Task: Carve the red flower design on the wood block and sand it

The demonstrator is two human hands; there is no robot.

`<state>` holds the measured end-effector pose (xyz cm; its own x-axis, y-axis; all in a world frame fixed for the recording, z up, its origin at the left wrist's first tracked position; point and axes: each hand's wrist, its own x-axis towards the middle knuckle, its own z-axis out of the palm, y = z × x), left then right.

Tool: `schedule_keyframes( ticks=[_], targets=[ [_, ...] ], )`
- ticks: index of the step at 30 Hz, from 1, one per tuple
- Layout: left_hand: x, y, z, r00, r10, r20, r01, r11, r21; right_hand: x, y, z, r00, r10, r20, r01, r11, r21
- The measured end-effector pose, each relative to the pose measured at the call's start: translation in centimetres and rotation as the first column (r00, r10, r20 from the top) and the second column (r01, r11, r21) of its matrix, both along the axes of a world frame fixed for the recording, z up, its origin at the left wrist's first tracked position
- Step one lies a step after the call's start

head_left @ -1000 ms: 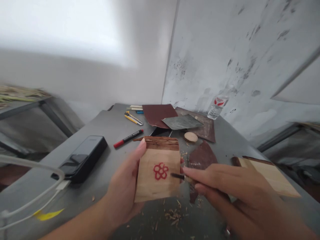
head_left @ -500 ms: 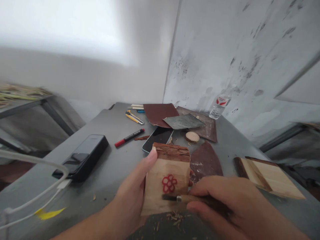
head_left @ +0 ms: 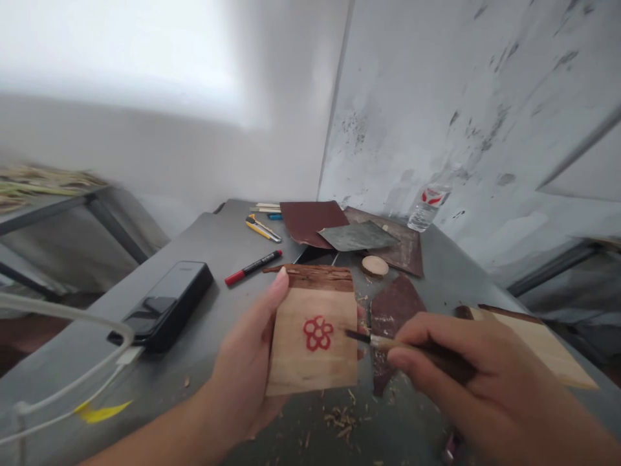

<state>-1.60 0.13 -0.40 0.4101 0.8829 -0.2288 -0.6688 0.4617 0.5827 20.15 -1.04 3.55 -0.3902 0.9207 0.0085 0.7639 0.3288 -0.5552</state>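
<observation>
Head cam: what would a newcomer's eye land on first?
The bark-edged wooden block in the left hand comes first, with a red flower on its face, near the centre of the view. To its right, the right hand pinches a small wood-handled carving tool, its dark tip at the block's edge. Sheets of sandpaper lie beyond, on the grey table.

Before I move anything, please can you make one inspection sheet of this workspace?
surface: grey table, wood shavings scattered
job's things: wood block with red flower, carving tool
clutter: sandpaper, marker, utility knife, wood disc, water bottle
hands: left hand holds block; right hand holds tool, tip over block
cables: white cable runs to black power bank
surroundings: stained white wall, dried stalks on a rack
</observation>
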Motion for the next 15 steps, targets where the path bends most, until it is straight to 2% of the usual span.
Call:
schedule_keyframes(
  ticks=[3,6,8,10,11,13,15],
  targets=[
    [0.3,0.1,-0.1,0.999,0.001,-0.046,-0.003,0.999,-0.035,-0.6,0.3,-0.5,0.985,-0.068,-0.161,0.053,0.994,-0.098],
    [0.8,0.2,-0.6,0.994,-0.034,-0.102,0.034,0.999,-0.004,-1.8,0.8,-2.0,0.944,-0.105,-0.312,0.023,0.967,-0.256],
    [1.0,0.3,-0.8,0.987,-0.009,-0.158,0.021,0.997,0.070,-2.2,1.2,-2.9,0.925,-0.132,-0.355,0.028,0.959,-0.283],
    [0.8,0.3,-0.6,0.960,0.068,-0.272,-0.002,0.972,0.235,-2.1,1.4,-3.3,0.910,-0.180,-0.373,0.100,0.969,-0.225],
    [0.6,0.4,-0.4,0.920,0.128,-0.371,0.009,0.938,0.347,-1.9,1.4,-3.3,0.900,-0.201,-0.387,0.140,0.974,-0.180],
    [0.3,0.4,-0.2,0.789,0.226,-0.571,0.144,0.836,0.529,-1.4,1.3,-2.9,0.882,-0.214,-0.419,0.191,0.977,-0.097],
    [0.0,0.5,-0.2,0.682,0.257,-0.684,0.284,0.769,0.572,-1.0,1.1,-2.4,0.889,-0.200,-0.413,0.210,0.978,-0.022]
  ],
)
